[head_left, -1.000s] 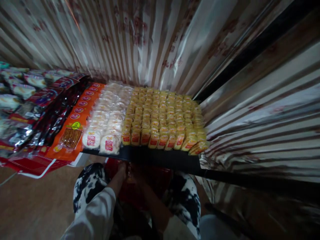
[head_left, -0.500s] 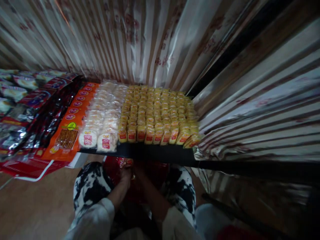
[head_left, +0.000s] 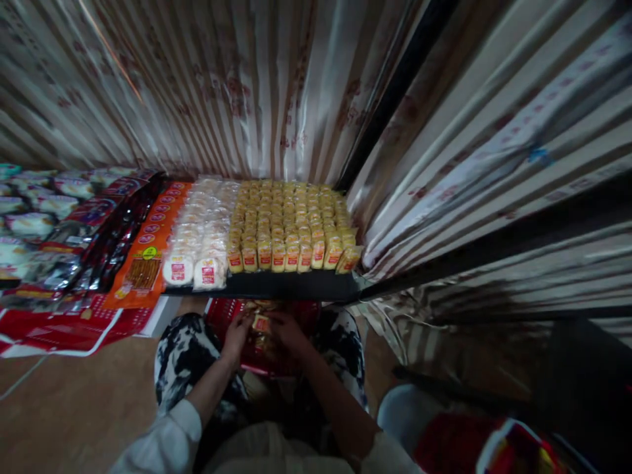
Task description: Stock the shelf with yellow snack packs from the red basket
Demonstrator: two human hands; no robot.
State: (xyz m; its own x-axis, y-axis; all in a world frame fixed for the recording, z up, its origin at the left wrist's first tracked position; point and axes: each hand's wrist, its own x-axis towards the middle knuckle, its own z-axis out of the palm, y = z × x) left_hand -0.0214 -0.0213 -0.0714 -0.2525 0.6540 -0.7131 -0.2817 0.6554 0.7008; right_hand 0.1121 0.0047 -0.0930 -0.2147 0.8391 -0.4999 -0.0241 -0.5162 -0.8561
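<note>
Left hand (head_left: 237,336): lowered over the basket between the knees; fingertips placed at the left side of a small wrapped packet. Whether it is clamped cannot be told, finger detail is lost in the dark.
Right hand (head_left: 290,332): set at the packet's right side, apart from the left hand; grip cannot be told either.
Wrapped packet (head_left: 261,323): seen between the two hands, in the red basket (head_left: 313,316), red label faced up. More packets are seen above and below it, contents too dim to be read.
Shelf (head_left: 291,287): black front edge, located just beyond the basket; goods are carried in rows.
Yellow packets (head_left: 291,227): stacked in tight columns at the shelf's right end, red labels faced front; rightmost front one tilted.
White round packets (head_left: 193,247): set in two columns, just left of the yellow ones.
Orange pack (head_left: 148,250): laid beside the white columns; dark glossy packs (head_left: 106,234) are piled to its left.
Curtain (head_left: 247,92): striped, hung behind the shelf.
</note>
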